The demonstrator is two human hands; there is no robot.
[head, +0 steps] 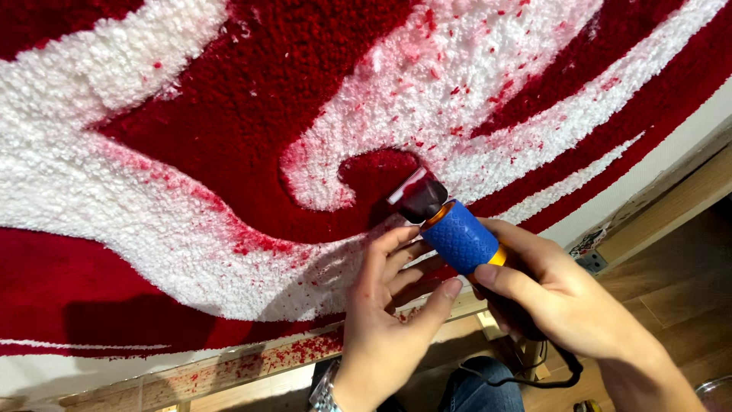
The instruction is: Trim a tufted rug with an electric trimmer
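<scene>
The right hand has its grip closed around a handheld trimmer with a blue textured sleeve and orange rings, its dark head pressed against a tufted rug just where a red curl meets a white band. The left hand is beside it, fingers spread and touching the rug right under the trimmer's head, the thumb resting against the blue sleeve; its grip is apart and holds nothing. The rug fills most of the view, with sweeping red and white shapes, and loose red fluff is scattered over the white pile near the trimmer. A wooden frame runs along the rug's lower edge, speckled with red fluff, and continues up the right side past a strip of bare white backing cloth. A black cord trails from the trimmer below the right hand. A metal watch sits on the left wrist, blue jeans show beneath the hands, and a wooden floor lies at the right.
</scene>
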